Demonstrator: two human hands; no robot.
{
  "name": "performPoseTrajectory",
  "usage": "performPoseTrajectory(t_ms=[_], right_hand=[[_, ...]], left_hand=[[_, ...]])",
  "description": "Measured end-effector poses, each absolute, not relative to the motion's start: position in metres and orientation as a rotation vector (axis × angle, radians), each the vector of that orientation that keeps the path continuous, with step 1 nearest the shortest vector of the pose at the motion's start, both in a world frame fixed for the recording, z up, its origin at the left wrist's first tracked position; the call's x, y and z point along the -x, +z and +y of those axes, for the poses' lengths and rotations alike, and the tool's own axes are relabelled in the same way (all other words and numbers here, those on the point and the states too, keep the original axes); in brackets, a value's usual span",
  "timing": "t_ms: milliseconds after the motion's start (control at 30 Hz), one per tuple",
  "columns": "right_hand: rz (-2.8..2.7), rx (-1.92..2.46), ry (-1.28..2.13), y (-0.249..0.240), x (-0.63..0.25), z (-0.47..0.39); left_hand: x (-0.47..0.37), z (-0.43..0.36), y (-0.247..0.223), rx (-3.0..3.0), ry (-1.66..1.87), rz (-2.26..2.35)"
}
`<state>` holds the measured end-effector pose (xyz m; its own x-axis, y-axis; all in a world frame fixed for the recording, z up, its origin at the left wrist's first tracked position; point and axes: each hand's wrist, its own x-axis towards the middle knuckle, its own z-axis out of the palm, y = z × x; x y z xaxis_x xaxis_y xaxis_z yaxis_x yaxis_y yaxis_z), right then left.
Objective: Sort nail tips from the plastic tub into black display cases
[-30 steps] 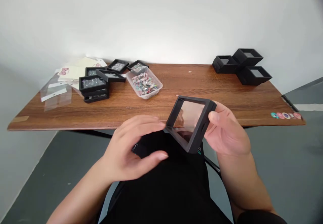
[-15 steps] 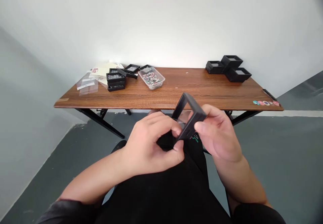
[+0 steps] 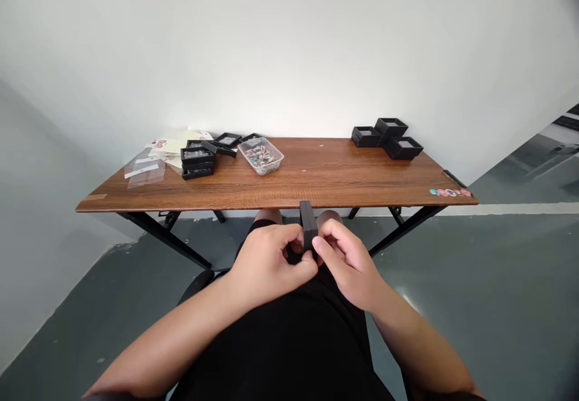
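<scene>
A black display frame [image 3: 308, 225] stands edge-on above my lap, just in front of the table's near edge. My left hand [image 3: 278, 262] is closed on it, fingers on its left side and thumb at the lower edge. From the right, my right hand [image 3: 347, 260] pinches the same frame near its bottom with thumb and fingers. The window of the frame is turned out of sight, and some fingertips are hidden behind it.
On the wooden table [image 3: 289, 190], black frames [image 3: 198, 163] are stacked at left beside clear bags [image 3: 145, 170] and cards [image 3: 174, 145]. A plastic tub [image 3: 271, 166] holds small packets. Black boxes [image 3: 402, 148] and round stickers [image 3: 450, 192] are at right.
The frame has turned from a slanted view with its window showing to nearly upright and edge-on. Both hands have drawn closer together, the right one moving left. The camera view has shifted.
</scene>
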<state>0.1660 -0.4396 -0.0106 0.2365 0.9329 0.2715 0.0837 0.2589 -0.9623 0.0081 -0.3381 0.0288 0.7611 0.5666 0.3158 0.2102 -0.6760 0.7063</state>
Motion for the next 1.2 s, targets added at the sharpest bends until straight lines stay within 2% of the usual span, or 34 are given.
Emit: performPoseTrajectory(t_ms=[367, 767, 1200], right_hand=[[-1.271, 1.158, 0.901, -0.011, -0.172, -0.44], [-1.396, 1.252, 0.728, -0.009, -0.156, -0.463], [-1.357, 1.41, 0.568, -0.015, -0.146, -0.458]], left_hand=[[-0.01, -0.328, 0.023, -2.071, 0.664, 0.318], [-0.004, -0.337, 0.004, -1.838, 0.666, 0.065], [-0.008, -0.344, -0.008, -1.771, 0.665, 0.059]])
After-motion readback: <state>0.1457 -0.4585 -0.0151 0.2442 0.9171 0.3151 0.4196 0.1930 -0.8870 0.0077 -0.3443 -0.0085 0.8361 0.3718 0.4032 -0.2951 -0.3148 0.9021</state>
